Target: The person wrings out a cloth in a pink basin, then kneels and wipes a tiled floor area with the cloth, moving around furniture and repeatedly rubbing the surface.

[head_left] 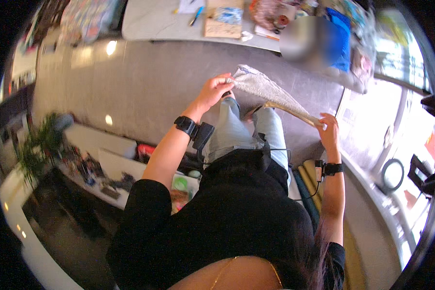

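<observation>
A light grey textured cloth [266,87] with a small blue patch at one corner is stretched between my two hands, above the floor in front of my legs. My left hand [217,88] pinches its upper left end between thumb and fingers. At the lower right end, my right hand [329,131] grips the gathered cloth, and a small white bit shows at the fingertips. A tan edge or strip runs along the cloth's lower side near my right hand; whether it is part of the cloth I cannot tell. Black bands with small devices circle both wrists.
Ahead stands a white table [159,25] with a blue pen [196,16], a wooden board [223,30] and plastic bags. A blue item [342,43] is at its right. Fabric rolls [310,181] lie beside me at right. Shelves with small items and a plant [40,148] are at left.
</observation>
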Demonstrator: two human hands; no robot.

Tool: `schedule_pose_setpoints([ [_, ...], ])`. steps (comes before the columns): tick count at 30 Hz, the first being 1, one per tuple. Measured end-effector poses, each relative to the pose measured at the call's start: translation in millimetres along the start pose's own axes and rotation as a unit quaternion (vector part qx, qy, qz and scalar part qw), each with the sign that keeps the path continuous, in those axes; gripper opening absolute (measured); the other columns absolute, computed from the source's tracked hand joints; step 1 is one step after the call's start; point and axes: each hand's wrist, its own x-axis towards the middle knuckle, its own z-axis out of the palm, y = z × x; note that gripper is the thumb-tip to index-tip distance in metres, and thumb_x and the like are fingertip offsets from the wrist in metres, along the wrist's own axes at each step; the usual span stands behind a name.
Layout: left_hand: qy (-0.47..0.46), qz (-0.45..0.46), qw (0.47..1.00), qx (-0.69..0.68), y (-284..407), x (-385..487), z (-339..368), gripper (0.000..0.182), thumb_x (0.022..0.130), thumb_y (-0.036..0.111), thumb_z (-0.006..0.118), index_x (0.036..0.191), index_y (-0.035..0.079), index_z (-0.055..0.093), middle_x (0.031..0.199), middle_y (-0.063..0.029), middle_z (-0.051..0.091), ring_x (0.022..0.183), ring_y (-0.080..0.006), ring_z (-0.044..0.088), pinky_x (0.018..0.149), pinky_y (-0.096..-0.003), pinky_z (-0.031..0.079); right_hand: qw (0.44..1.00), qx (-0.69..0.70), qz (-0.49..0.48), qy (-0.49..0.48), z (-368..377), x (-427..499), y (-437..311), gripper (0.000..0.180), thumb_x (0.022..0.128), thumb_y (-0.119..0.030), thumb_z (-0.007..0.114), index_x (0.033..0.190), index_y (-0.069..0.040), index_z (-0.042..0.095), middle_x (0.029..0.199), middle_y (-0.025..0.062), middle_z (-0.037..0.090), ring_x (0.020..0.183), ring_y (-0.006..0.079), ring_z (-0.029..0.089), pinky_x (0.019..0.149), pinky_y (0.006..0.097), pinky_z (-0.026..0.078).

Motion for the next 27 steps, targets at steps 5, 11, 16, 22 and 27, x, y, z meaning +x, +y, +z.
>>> schedule_pose_setpoints([
  [5, -0.142, 0.013, 0.986, 0.091, 9.9, 37.1, 28.6, 0.021, 0.087, 0.015, 0.057, 0.098, 0.0, 0.065, 0.103, -0.0062, 0.064, 0.097, -0.0129, 0.056, 0.09, -0.0261, 0.041, 0.985, 0.115, 0.131, -0.006, 22.2, -99.6, 10.5, 0.018, 0.07, -0.006, 0.069, 0.086, 0.0, 0.065, 0.096, 0.0123, 0.066, 0.089, 0.0298, 0.061, 0.076, 0.0354, 0.048],
  [11, -0.272, -0.023, 0.943, 0.192, 16.8, 56.3, 107.3, 0.019, 0.087, 0.017, 0.054, 0.092, 0.002, 0.066, 0.09, -0.0025, 0.064, 0.087, -0.0106, 0.056, 0.084, -0.0251, 0.042, 0.939, 0.237, 0.248, 0.014, 53.9, -220.5, 17.2, 0.015, 0.079, -0.007, 0.064, 0.091, 0.002, 0.063, 0.076, 0.0144, 0.063, 0.068, 0.0188, 0.059, 0.064, 0.0299, 0.047],
  [16, -0.368, -0.048, 0.881, 0.294, 18.5, 64.8, 178.7, 0.019, 0.085, 0.022, 0.055, 0.083, 0.007, 0.067, 0.082, 0.0, 0.063, 0.079, -0.0094, 0.054, 0.073, -0.0245, 0.042, 0.878, 0.351, 0.316, 0.076, 79.0, -289.2, 16.7, 0.015, 0.078, -0.007, 0.066, 0.09, 0.001, 0.061, 0.069, 0.0133, 0.058, 0.062, 0.0164, 0.053, 0.06, 0.0291, 0.045],
  [22, -0.46, -0.118, 0.778, 0.41, 1.5, 82.4, 273.3, 0.021, 0.085, 0.028, 0.059, 0.086, 0.009, 0.068, 0.083, 0.0023, 0.063, 0.079, -0.0083, 0.054, 0.071, -0.0238, 0.042, 0.815, 0.406, 0.381, 0.16, 109.1, -328.9, 28.1, 0.014, 0.083, -0.005, 0.06, 0.096, 0.0, 0.061, 0.073, 0.0148, 0.06, 0.065, 0.0172, 0.057, 0.062, 0.0304, 0.046],
  [27, -0.508, -0.172, 0.694, 0.48, -8.0, 128.3, 352.4, 0.023, 0.084, 0.031, 0.06, 0.087, 0.01, 0.068, 0.084, 0.0024, 0.062, 0.08, -0.0087, 0.053, 0.07, -0.0245, 0.042, 0.769, 0.402, 0.473, 0.151, 130.9, -329.0, 41.2, 0.015, 0.082, -0.003, 0.059, 0.097, -0.001, 0.061, 0.075, 0.0126, 0.062, 0.066, 0.0173, 0.061, 0.061, 0.0301, 0.048],
])
